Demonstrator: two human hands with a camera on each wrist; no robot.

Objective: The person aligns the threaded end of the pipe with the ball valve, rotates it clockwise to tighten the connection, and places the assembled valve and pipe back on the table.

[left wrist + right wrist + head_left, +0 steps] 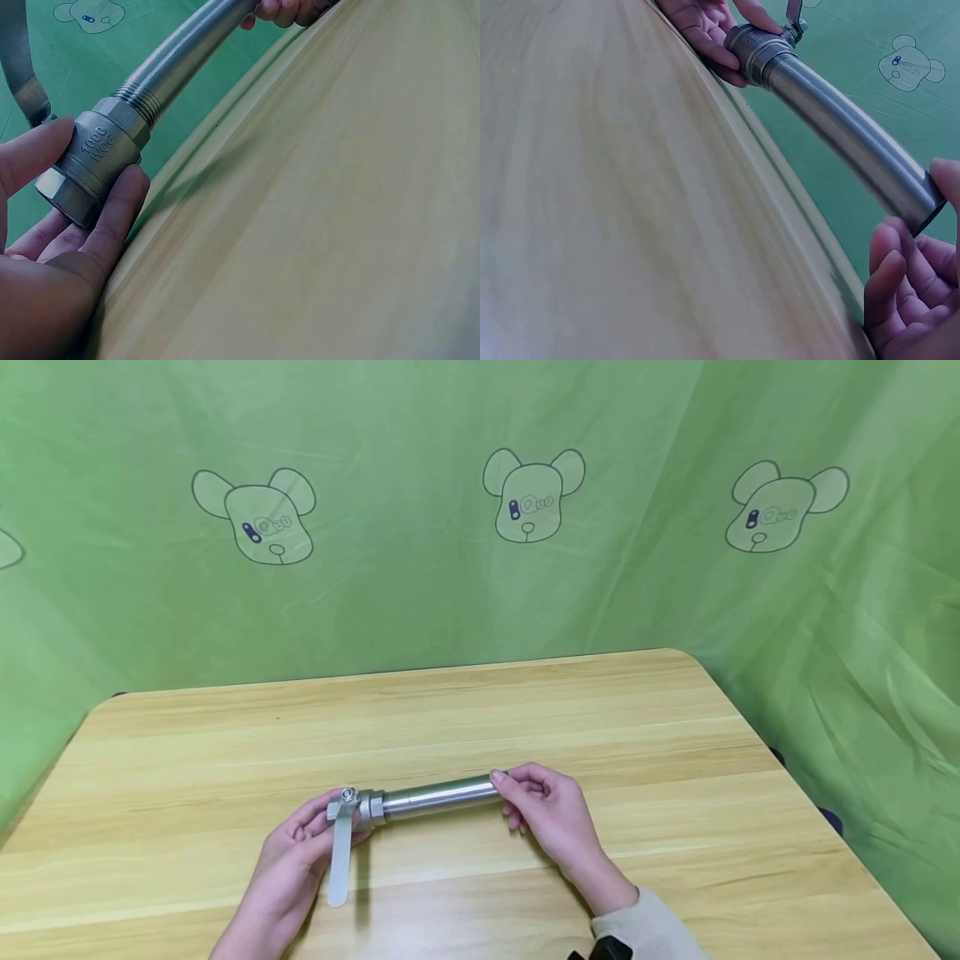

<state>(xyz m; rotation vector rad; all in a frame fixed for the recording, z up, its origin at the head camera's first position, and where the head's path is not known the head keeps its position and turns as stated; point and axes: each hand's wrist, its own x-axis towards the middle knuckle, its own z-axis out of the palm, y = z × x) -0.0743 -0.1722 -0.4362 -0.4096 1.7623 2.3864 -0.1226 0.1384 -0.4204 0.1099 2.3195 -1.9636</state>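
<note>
My left hand (288, 860) grips the body of a metal ball valve (97, 154), thumb on one side and fingers on the other. The valve's flat lever handle (340, 860) points toward me across that hand in the head view. A shiny steel pipe (442, 795) sits in the valve's right end, a few bare threads (141, 101) showing at the joint. At the pipe's far end, my right hand (551, 814) pinches the rim between thumb and fingers. Valve and pipe are held above the table, slanting slightly up to the right in the head view.
A light wood-grain table (600, 718) lies under both hands. Green cloth (420, 593) printed with bear heads hangs behind it and along its sides. A pale sleeve (645, 927) covers my right forearm, with a black strap piece (611, 948) at its edge.
</note>
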